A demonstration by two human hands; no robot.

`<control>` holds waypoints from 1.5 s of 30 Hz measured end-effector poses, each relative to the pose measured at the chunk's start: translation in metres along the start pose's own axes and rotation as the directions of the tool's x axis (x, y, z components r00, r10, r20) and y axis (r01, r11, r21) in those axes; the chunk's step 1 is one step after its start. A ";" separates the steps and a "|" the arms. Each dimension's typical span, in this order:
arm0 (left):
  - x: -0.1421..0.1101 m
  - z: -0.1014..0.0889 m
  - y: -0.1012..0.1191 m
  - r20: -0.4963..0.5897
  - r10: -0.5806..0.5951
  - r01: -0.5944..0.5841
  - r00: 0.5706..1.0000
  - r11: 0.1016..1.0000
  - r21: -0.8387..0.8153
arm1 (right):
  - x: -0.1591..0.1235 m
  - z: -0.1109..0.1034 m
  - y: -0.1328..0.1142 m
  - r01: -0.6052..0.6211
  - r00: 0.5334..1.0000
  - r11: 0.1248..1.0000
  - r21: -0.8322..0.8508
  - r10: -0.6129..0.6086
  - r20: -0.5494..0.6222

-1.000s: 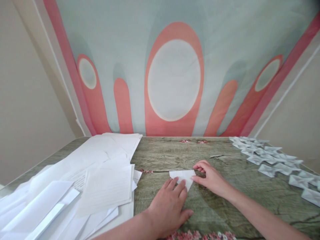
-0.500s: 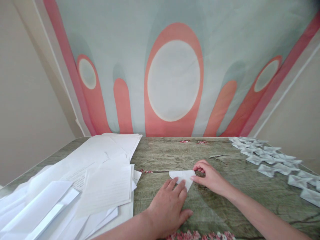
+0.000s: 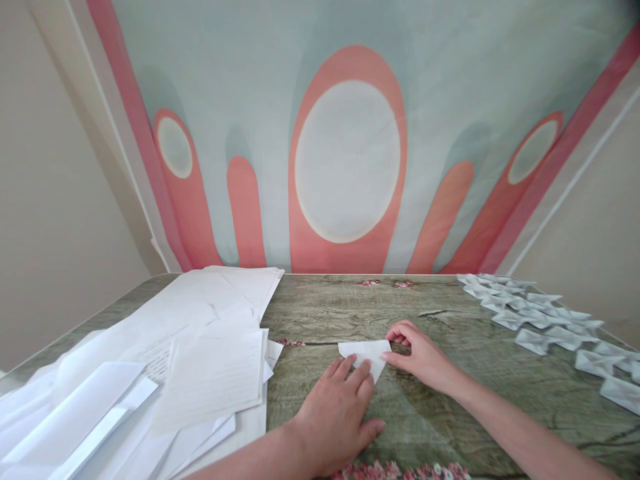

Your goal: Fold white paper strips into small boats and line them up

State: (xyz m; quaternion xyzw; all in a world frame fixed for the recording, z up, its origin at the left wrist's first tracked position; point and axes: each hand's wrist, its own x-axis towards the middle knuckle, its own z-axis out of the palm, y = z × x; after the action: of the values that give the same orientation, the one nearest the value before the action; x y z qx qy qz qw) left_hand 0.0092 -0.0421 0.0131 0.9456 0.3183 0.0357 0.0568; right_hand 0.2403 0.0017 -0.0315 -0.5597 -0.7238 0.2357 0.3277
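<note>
A small folded piece of white paper (image 3: 367, 350) lies on the wood-patterned table, tapering toward me. My left hand (image 3: 340, 413) rests flat on its near left part, fingers spread and thumb out to the side. At the paper's right corner, my right hand (image 3: 413, 350) pinches the edge between thumb and curled fingers. The paper's near left side is hidden under my left fingers.
A heap of white paper sheets (image 3: 215, 380), some with writing, covers the table's left side. Rows of folded white paper pieces (image 3: 545, 317) stand along the right edge. Behind the table (image 3: 330, 307) hangs a green and coral backdrop (image 3: 345, 260).
</note>
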 end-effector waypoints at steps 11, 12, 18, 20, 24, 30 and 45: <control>0.000 0.004 0.000 -0.017 0.004 -0.004 1.000 1.000 0.001 | -0.003 0.003 -0.005 0.014 1.000 0.999 0.048 -0.014 -0.010; 0.000 0.005 -0.001 -0.019 0.006 -0.006 1.000 1.000 0.001 | -0.004 0.004 -0.005 0.010 1.000 0.998 0.062 -0.009 -0.008; 0.000 0.005 0.000 -0.027 0.006 -0.007 1.000 1.000 -0.011 | -0.004 0.005 -0.006 -0.007 1.000 0.993 0.116 0.006 0.002; 0.000 0.004 0.000 -0.028 0.005 -0.006 1.000 1.000 -0.024 | -0.003 0.003 -0.009 0.018 0.999 0.998 0.062 -0.020 0.028; 0.000 0.003 -0.001 -0.032 0.000 -0.002 0.999 0.998 -0.065 | -0.002 0.000 -0.014 0.076 0.994 0.997 -0.004 -0.075 0.081; 0.001 0.001 -0.004 -0.037 0.005 -0.008 0.999 0.996 -0.088 | -0.002 0.001 -0.019 0.099 0.992 0.994 -0.039 -0.096 0.078; 0.000 -0.001 -0.001 -0.045 -0.003 -0.001 0.999 0.997 -0.074 | -0.009 0.001 -0.026 0.210 0.975 0.974 -0.084 -0.203 0.089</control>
State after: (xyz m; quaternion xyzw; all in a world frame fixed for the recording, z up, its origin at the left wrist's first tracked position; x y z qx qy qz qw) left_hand 0.0083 -0.0412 0.0139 0.9417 0.3183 0.0686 0.0848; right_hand 0.2242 -0.0139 -0.0157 -0.4860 -0.8007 0.1885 0.2950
